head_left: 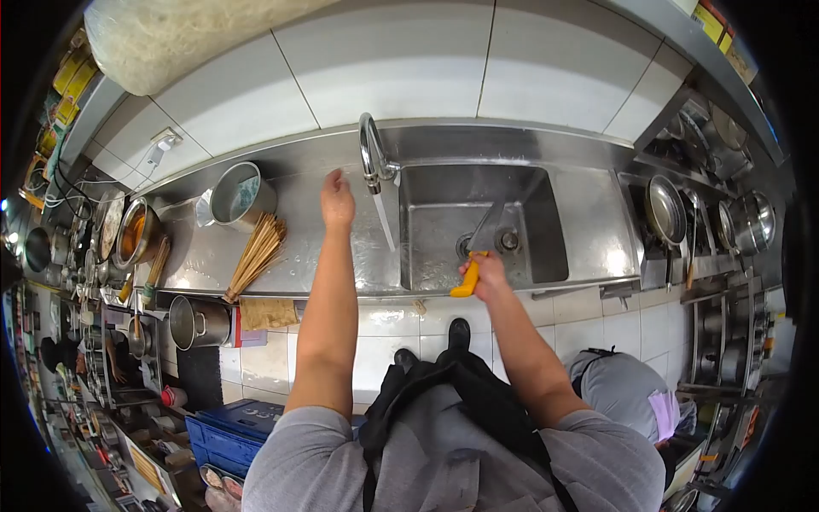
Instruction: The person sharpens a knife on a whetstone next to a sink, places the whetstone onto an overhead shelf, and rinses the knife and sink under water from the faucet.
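Observation:
My right hand [488, 276] is closed around the yellow handle of a knife [468, 278] at the sink's front edge. Its grey blade points up and away over the steel sink [559, 224]. My left hand [338, 203] is raised over the counter, left of the tap [368, 141]. Its fingers look extended, though foreshortened, and nothing shows in them. From the tap a stream of water [384, 224] falls just left of the basin, onto the wet steel counter [300, 200].
A bundle of thin wooden sticks [257, 254] and a metal pot [229, 194] stand left on the counter. Pans [665, 210] are at the right. A person in grey [627, 392] bends low at my right. Blue crates [223, 437] sit behind my left side.

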Action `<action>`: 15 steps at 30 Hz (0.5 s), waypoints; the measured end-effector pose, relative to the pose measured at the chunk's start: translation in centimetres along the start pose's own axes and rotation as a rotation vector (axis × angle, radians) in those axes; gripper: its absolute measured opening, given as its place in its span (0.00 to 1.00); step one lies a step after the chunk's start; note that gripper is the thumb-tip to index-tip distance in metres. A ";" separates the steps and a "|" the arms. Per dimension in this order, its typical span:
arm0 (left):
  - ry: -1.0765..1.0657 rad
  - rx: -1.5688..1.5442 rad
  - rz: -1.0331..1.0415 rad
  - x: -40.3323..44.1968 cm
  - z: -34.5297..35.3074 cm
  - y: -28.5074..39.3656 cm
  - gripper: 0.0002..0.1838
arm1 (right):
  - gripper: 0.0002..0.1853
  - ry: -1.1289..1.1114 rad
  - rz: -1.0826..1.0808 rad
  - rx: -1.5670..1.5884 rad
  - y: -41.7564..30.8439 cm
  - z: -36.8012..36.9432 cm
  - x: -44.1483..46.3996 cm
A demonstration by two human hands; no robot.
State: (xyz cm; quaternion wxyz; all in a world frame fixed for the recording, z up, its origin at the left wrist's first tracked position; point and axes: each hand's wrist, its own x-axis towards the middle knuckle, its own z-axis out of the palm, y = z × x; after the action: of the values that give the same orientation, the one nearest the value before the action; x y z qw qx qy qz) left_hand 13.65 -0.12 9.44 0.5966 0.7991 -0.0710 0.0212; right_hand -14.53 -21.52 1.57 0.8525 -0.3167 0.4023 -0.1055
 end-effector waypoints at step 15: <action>-0.158 1.150 -0.019 8.0 0.3 -12.7 0.36 | 0.13 -0.032 0.139 -0.265 -0.9 -4.4 -8.6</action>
State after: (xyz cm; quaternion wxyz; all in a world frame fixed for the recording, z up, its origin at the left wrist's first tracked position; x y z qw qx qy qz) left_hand 23.30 2.37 -1.75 0.0599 0.9945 -0.0852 -0.0085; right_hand -23.40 -20.50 5.41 0.8148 -0.3995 0.4199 0.0128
